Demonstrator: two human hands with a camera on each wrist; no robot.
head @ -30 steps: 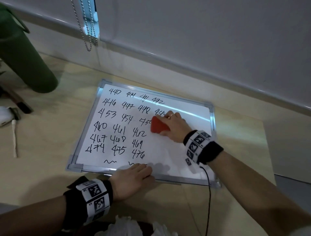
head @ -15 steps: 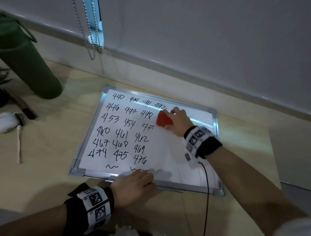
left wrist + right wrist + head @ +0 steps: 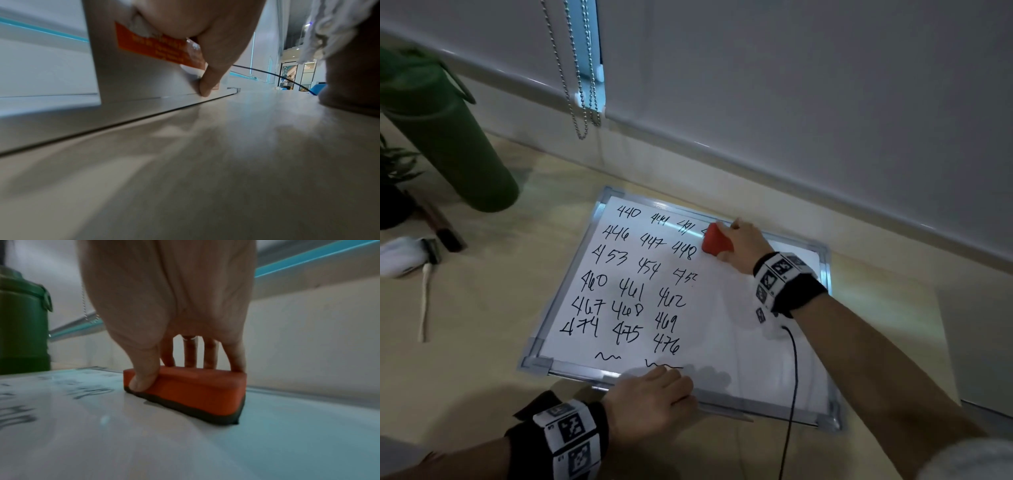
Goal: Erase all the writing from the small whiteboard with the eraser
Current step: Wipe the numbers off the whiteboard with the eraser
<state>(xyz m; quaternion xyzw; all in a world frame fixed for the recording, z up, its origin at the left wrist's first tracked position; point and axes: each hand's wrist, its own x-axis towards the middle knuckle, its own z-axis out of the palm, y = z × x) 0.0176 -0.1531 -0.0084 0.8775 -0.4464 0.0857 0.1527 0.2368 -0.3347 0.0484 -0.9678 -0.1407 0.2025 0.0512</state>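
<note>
Since a second ago, right hand [image 3: 744,244] has carried the eraser [image 3: 716,242], fingers clamped round it, up to the whiteboard [image 3: 729,318] top row. Left hand [image 3: 650,399] presses the near frame, fingers loosely curled; advise flat, overlapping strokes leftward over remaining numbers.

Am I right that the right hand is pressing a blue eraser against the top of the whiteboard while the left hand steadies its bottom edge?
Not quite: the eraser is orange-red, as the right wrist view shows. The right hand, whiteboard and left hand are as you say.
</note>
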